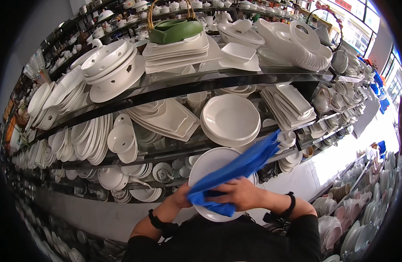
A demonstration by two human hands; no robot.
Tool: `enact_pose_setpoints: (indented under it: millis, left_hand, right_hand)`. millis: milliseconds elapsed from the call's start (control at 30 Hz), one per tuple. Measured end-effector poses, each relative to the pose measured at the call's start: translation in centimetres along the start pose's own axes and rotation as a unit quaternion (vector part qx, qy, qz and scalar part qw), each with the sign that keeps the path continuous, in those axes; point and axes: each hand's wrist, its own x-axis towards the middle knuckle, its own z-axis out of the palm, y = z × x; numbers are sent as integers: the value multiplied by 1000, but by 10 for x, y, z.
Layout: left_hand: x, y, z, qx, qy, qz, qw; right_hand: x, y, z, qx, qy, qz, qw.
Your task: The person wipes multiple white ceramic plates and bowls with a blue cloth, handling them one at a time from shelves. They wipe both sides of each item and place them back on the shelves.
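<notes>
A round white plate (204, 160) is held in front of my chest, its face turned up towards me. My left hand (182, 196) grips its left edge, with some fingers hidden behind the plate and the cloth. Across the plate lies a blue cloth (233, 167), bunched in my right hand (238, 194), which presses it on the plate's face. The cloth's far end sticks out past the plate's upper right rim and is slightly blurred. Just beyond the plate, white round bowls (232, 116) sit stacked on the middle shelf.
Glass shelves with a dark front edge (174, 90) cross the view, crowded with white ceramics. On the top stand stacked square plates (176, 54) under a green basket-like dish (176, 31), and pierced bowls (105, 62). More dishes fill a rack (361, 209) at right. Pale floor (96, 219) shows below.
</notes>
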Motion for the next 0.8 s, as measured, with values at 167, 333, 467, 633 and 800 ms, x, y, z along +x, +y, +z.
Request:
enact_pose_setpoints:
  millis: [167, 333, 467, 633, 800]
  left_hand:
    - [-29, 12, 46, 271, 7, 93, 958]
    - [-78, 0, 10, 235, 89, 56, 966]
    - [-98, -6, 24, 163, 137, 70, 974]
    - [-105, -8, -11, 129, 133, 31, 982]
    - [-100, 15, 16, 162, 84, -7, 983]
  right_hand:
    - [20, 12, 59, -67, -15, -3, 998]
    - [22, 3, 75, -96, 64, 92, 989]
    - [7, -31, 78, -105, 6, 144, 984]
    - [-10, -43, 86, 132, -138, 67, 979]
    - [18, -49, 112, 263, -59, -59, 961]
